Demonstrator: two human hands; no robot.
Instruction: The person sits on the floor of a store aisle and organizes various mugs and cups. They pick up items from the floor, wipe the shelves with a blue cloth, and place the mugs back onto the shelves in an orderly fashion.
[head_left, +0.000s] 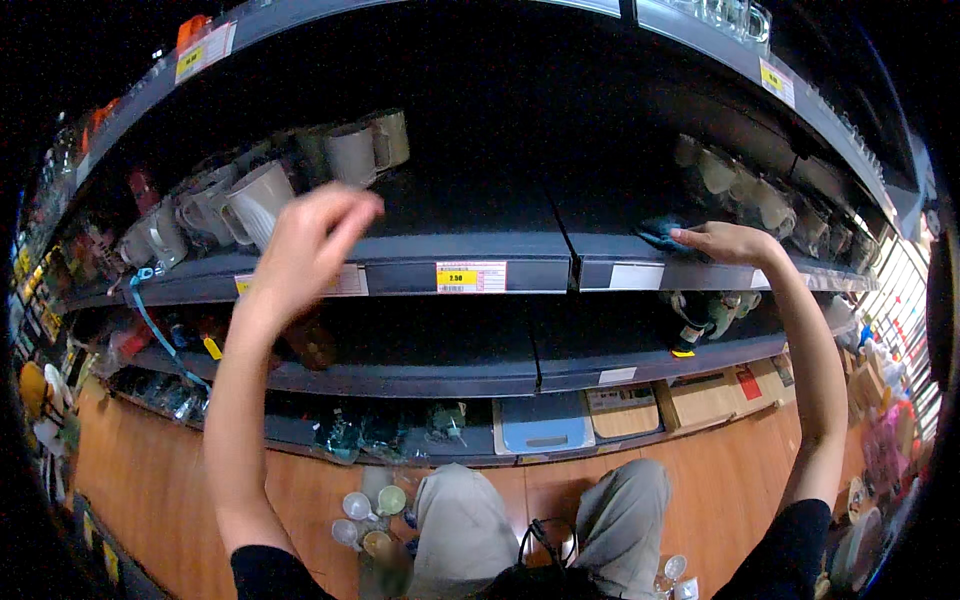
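Note:
My right hand (726, 243) holds a dark blue cloth (661, 231) against the right section of the middle shelf (480, 251), close to its front edge. My left hand (319, 236), slightly blurred, is raised in front of the same shelf's left section with its fingers bent. No object shows in it, though its palm side is hidden. Just behind it stands a white ribbed mug (259, 196). Deeper on the shelf are a white mug (351, 154) and a cream mug (393, 139). More light-coloured cups (761, 199) stand in rows past the cloth.
Glass mugs (739, 21) stand on the shelf overhead. A lower shelf (420, 379) holds patterned mugs (724, 311) at right. Cutting boards (544, 426) lean at the bottom. Several cups (360, 506) stand by my left knee, glassware (675, 568) by my right. A blue strap (154, 322) hangs at left.

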